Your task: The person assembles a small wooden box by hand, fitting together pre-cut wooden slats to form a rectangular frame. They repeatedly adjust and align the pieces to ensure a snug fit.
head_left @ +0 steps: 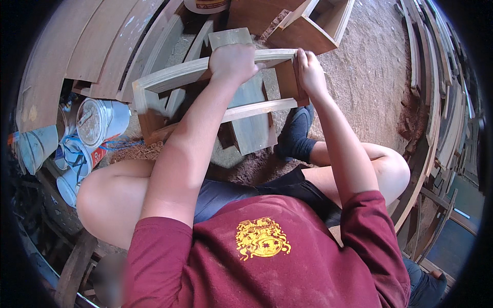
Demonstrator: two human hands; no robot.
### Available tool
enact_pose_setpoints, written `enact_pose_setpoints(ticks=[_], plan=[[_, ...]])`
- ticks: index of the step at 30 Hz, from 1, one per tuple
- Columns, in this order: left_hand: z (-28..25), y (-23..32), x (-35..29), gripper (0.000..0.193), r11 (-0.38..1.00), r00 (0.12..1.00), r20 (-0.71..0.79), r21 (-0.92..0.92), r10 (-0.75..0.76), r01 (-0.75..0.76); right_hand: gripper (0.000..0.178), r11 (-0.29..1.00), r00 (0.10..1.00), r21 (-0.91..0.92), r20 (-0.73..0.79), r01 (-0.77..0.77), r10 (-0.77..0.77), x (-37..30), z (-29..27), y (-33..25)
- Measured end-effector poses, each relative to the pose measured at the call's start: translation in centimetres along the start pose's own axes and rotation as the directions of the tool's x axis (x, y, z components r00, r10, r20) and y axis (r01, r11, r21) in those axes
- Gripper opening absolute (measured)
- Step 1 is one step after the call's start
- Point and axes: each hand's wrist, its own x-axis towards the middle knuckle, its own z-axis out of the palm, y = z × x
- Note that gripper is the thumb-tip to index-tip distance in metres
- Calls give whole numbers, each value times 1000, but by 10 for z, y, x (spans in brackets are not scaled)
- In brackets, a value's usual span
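Observation:
A rectangular wooden frame [179, 70], open through the middle, is held tilted in front of my crossed legs. My left hand [232, 62] is closed over its far rail, thumb stretched along the wood; the undersides of the fingers are hidden. At the frame's right end, my right hand [311, 76] grips the corner with the fingers over the outer side. Below the frame lies a greyish wooden block [249, 134], partly seen through the opening. My left forearm crosses in front of the frame's near rail and covers part of it.
Wide planks [102, 43] fill the upper left, and white buckets [102, 123] stand below them. A brown wooden box [303, 35] sits on the dusty floor beyond the frame. Long timber strips [434, 102] are piled along the right. Another bucket [206, 5] shows at the top edge.

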Motion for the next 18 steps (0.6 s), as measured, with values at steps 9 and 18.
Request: enact_pose_setpoints(ticks=[9,18], plan=[[-1,-6,-4,48,998,999,-34,-58,23,-24,53,997,995,-56,76,-54,58,-28,-9,-3],[-6,-1,-7,39,997,997,-68,-65,30,-35,52,998,999,56,1,43,-43,0,3,11]])
